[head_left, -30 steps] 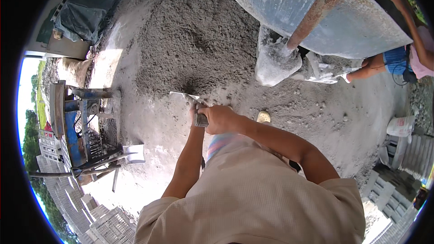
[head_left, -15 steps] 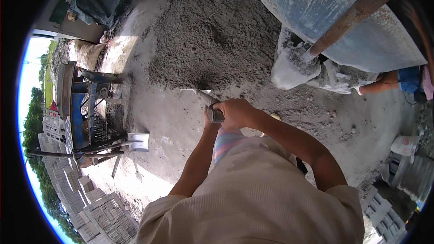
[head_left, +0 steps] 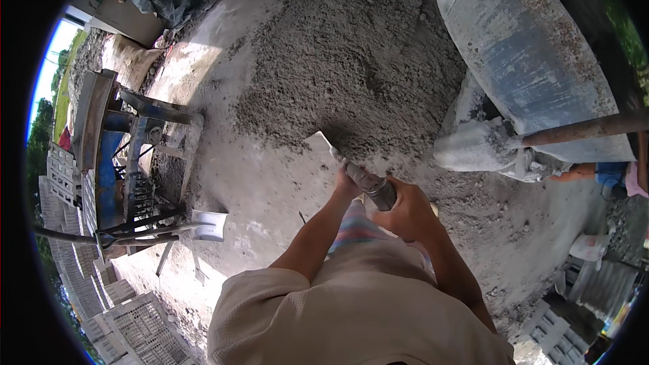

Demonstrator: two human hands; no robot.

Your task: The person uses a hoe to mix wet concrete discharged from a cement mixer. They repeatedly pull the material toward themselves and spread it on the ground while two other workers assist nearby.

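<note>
Both my hands are closed on a shovel [head_left: 368, 181], held slantwise in front of my body. Lower on the shaft, nearer the blade, my left hand [head_left: 347, 181] wraps around it. At the thick dark top end, my right hand [head_left: 410, 211] has its fingers round the grip. The shovel's pale blade edge [head_left: 320, 142] meets the near border of a heap of grey, damp-looking mix [head_left: 351, 61]. Part of the blade is hidden against the heap.
A large rusty drum [head_left: 534, 47] with a pipe [head_left: 588, 128] stands at the right, a person's leg [head_left: 574, 172] beyond it. On the left are a blue metal machine frame [head_left: 111, 169] and another shovel [head_left: 208, 225]. Grey blocks [head_left: 149, 331] are stacked at lower left.
The shovel's grip end has swung right with my right hand, and my hands are farther apart on the shaft. The blade now tilts differently at the heap's edge. My view has shifted.
</note>
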